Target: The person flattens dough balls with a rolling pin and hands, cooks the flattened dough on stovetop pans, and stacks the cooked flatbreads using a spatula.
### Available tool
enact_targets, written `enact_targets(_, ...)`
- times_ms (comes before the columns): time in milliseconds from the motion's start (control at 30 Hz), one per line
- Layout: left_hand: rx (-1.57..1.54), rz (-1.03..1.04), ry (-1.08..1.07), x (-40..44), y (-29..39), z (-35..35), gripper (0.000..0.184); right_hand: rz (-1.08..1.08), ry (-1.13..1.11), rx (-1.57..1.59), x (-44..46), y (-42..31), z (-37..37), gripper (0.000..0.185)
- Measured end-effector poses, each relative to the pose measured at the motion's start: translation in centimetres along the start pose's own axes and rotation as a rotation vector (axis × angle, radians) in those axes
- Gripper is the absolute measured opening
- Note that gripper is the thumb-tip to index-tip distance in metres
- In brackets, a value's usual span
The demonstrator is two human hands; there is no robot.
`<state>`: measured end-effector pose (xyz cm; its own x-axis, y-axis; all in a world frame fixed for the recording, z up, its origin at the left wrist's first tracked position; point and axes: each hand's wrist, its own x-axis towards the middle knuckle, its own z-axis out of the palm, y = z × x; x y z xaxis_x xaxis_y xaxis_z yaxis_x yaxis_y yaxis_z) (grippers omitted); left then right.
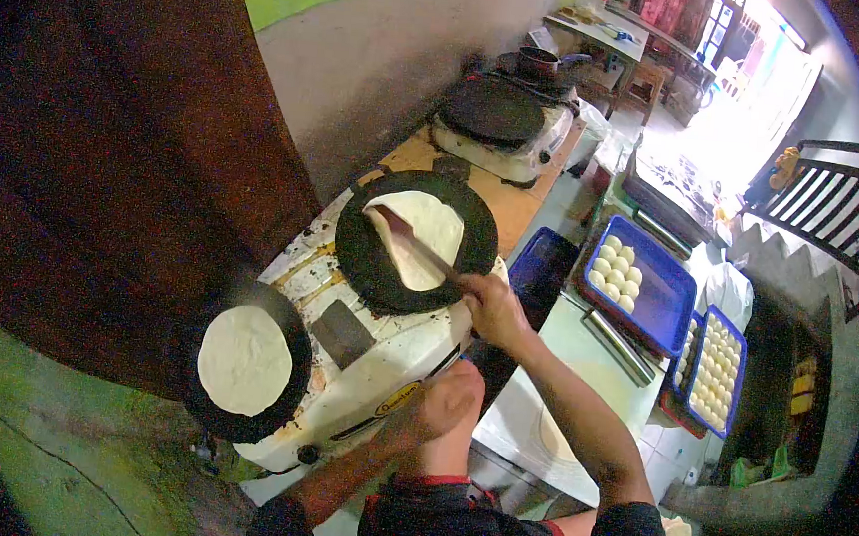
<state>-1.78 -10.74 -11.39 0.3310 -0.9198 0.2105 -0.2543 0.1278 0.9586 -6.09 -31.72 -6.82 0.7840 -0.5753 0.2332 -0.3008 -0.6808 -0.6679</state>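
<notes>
1. At the centre of the stove, the main pan carries a bread; all clock positions are taken from this pan.
2. Right hand, 4 o'clock: my fingers are clamped on the handle of the spatula.
3. Spatula: it slants across the bread, tip toward 10 o'clock; one edge of the bread is raised in a fold beside it.
4. Left hand, 5 o'clock: it is at my knee, fingers curled; I cannot tell whether it grips anything.
5. Second pan, 8 o'clock: a flat, round bread lies in it.
6. Burner, 1 o'clock: its dark plate is bare.
7. Blue tray, 3 o'clock: dough balls sit grouped at its near side.
8. Metal cylinder, 4 o'clock: it lies just beside that tray.
</notes>
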Motion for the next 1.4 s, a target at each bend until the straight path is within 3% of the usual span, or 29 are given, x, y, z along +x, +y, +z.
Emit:
enact_targets(33,0.081,0.071,0.017,2.2,2.5,-1.4,0.030,-0.032,0.004,-0.142,-1.4,-0.4,-0.2,0.035)
enact_targets(67,0.164,0.134,0.054,4.8,3.7,-2.4,0.028,0.098,-0.132,-0.281,-2.9,-1.9,-1.4,0.038)
enact_targets(167,0.371,0.181,0.179,12.9,2.8,-6.0,0.029,0.007,-0.152,-0.291,-8.6,-0.6,-3.9,0.048)
enact_targets(200,0.508,0.094,0.189,15.1,3.9,-7.3,0.034,0.045,-0.171,-0.295,-10.2,-0.5,-5.4,0.047)
enact_targets(233,0.612,0.148,0.244,17.8,1.4,-8.4,0.042,0.082,-0.189,-0.302,-11.6,-0.5,-7.1,0.046)
enact_targets(267,0.678,0.075,0.279,20.2,-1.3,-9.2,0.053,0.127,-0.218,-0.324,-12.8,-0.3,-8.9,0.045)
enact_targets(367,1.072,-0.518,0.015,25.2,-6.0,-11.4,0.117,0.224,-0.217,-0.410,-14.8,1.7,-13.4,0.040)
enact_targets(433,1.273,-0.585,-0.155,26.7,-9.9,-12.7,0.131,0.244,-0.149,-0.368,-14.4,2.9,-15.9,0.034)
enact_targets(500,1.315,-0.528,-0.373,28.6,-8.8,-14.2,0.137,0.212,-0.135,-0.476,-13.3,4.3,-17.4,0.034)
enact_targets(667,1.515,-0.165,-1.030,31.2,-5.7,-14.1,0.125,0.092,-0.175,-0.469,-9.9,7.0,-17.8,0.038)
enact_targets(767,1.292,0.070,-0.970,30.9,-4.4,-13.2,0.121,0.176,-0.240,-0.356,-7.4,7.5,-13.2,0.046)
enact_targets(800,1.229,-0.010,-0.776,29.6,0.4,-12.1,0.098,0.117,-0.217,-0.363,-6.0,7.9,-10.6,0.047)
enact_targets(900,0.929,0.244,-0.345,29.9,0.8,-13.6,0.090,0.033,-0.152,-0.259,-0.4,7.3,-2.6,0.051)
enact_targets(933,0.854,0.317,-0.232,28.6,3.6,-13.7,0.071,-0.026,-0.131,-0.208,1.4,6.9,-0.7,0.047)
enact_targets(1033,0.703,0.371,0.018,25.4,7.8,-14.1,0.062,-0.048,-0.026,-0.164,3.2,5.2,1.2,0.036)
enact_targets(1067,0.577,0.375,0.117,23.9,8.9,-13.3,0.048,-0.044,0.015,-0.128,2.3,4.8,0.9,0.036)
enact_targets(1133,0.444,0.298,0.174,20.5,8.9,-11.6,0.041,-0.012,0.101,-0.078,-2.5,5.3,-1.3,0.034)
enact_targets(1167,0.365,0.257,0.188,18.8,8.7,-10.0,0.038,0.112,0.049,-0.106,-5.6,5.6,-3.1,0.034)
enact_targets(1233,0.223,0.164,0.180,15.5,8.5,-4.8,0.030,0.160,0.198,-0.063,-14.0,5.7,-7.4,0.032)
enact_targets(1300,0.127,0.050,0.068,12.8,6.2,1.5,0.028,0.187,0.371,-0.128,-23.9,6.5,-11.2,0.036)
enact_targets(1333,0.133,0.012,-0.044,11.6,5.6,5.0,0.029,0.312,0.401,-0.189,-28.9,5.3,-13.8,0.031)
enact_targets(1367,-0.073,-0.078,-0.160,10.5,3.9,9.3,0.029,0.447,0.435,-0.246,-34.0,4.3,-16.0,0.028)
enact_targets(1400,-0.138,-0.109,-0.262,9.2,3.1,13.7,0.030,0.387,0.578,-0.291,-39.5,4.8,-16.9,0.035)
